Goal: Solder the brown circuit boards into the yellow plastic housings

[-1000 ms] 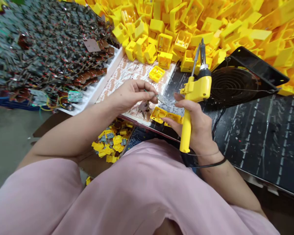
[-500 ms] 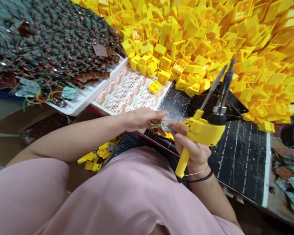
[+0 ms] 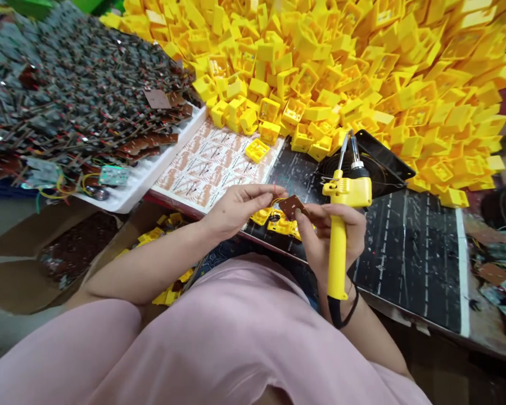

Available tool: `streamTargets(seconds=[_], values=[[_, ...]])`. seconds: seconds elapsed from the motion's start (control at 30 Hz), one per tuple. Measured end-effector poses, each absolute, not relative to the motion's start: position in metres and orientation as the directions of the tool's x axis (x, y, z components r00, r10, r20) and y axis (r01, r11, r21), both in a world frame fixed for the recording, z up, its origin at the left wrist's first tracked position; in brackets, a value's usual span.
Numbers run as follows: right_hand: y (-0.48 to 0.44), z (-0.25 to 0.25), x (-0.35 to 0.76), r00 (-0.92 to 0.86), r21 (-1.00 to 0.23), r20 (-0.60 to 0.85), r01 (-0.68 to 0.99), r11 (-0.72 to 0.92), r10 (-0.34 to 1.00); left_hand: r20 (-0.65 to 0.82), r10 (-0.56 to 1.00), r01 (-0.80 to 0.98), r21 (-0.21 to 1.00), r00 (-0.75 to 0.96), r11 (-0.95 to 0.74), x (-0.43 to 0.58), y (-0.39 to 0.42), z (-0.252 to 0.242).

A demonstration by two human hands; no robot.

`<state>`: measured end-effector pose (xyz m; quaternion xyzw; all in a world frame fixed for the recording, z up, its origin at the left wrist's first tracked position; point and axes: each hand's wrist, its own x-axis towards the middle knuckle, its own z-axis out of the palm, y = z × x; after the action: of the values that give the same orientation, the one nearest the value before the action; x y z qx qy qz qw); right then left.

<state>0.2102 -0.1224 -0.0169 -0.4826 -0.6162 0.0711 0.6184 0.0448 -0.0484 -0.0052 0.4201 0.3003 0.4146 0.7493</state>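
Note:
Between the fingertips of my right hand (image 3: pixel 335 228) is a small brown circuit board (image 3: pixel 293 207). The same hand also holds a yellow soldering gun (image 3: pixel 338 242), its metal tip and feed tube pointing up and away. My left hand (image 3: pixel 247 205) pinches thin wires at the board's left edge; the exact grip is small in view. Several yellow housings (image 3: pixel 280 224) lie on the table edge just under the board, partly hidden by my fingers.
A large heap of yellow housings (image 3: pixel 320 73) fills the back. At the left, circuit boards (image 3: pixel 76 84) are piled on a white foam tray (image 3: pixel 141 183). A black fan (image 3: pixel 383 160) stands behind the soldering gun. More boards (image 3: pixel 495 273) lie far right.
The board has turned, showing its brown side instead of its component side. The soldering gun has swung more upright and its tip sits lower. Yellow housings beneath the hands show more.

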Motion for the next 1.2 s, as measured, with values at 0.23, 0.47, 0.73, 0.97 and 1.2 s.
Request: streamTargets(seconds=[0.23,0.47,0.73,0.97,1.2], values=[[-0.128,-0.022,0.213,-0.015,-0.362,0.82,0.761,0.539,0.572,0.001,0.921,-0.304,0.944,0.391,0.128,0.054,-0.055,0.003],[-0.129,-0.029,0.227,-0.184,-0.198,0.842,0.769,0.607,0.508,-0.23,0.856,-0.382,0.819,0.464,0.427,0.063,-0.053,0.004],[-0.134,-0.026,0.241,-0.216,-0.216,0.797,0.771,0.599,0.565,-0.092,0.848,-0.008,0.994,0.522,0.112,0.047,-0.045,0.014],[-0.134,-0.025,0.237,-0.185,-0.255,0.802,0.754,0.605,0.568,-0.176,0.867,-0.216,0.928,0.466,0.305,0.054,-0.047,0.011],[-0.131,-0.028,0.237,-0.204,-0.329,0.757,0.702,0.631,0.621,-0.323,0.826,-0.283,0.829,0.462,0.483,0.046,-0.038,0.019]])
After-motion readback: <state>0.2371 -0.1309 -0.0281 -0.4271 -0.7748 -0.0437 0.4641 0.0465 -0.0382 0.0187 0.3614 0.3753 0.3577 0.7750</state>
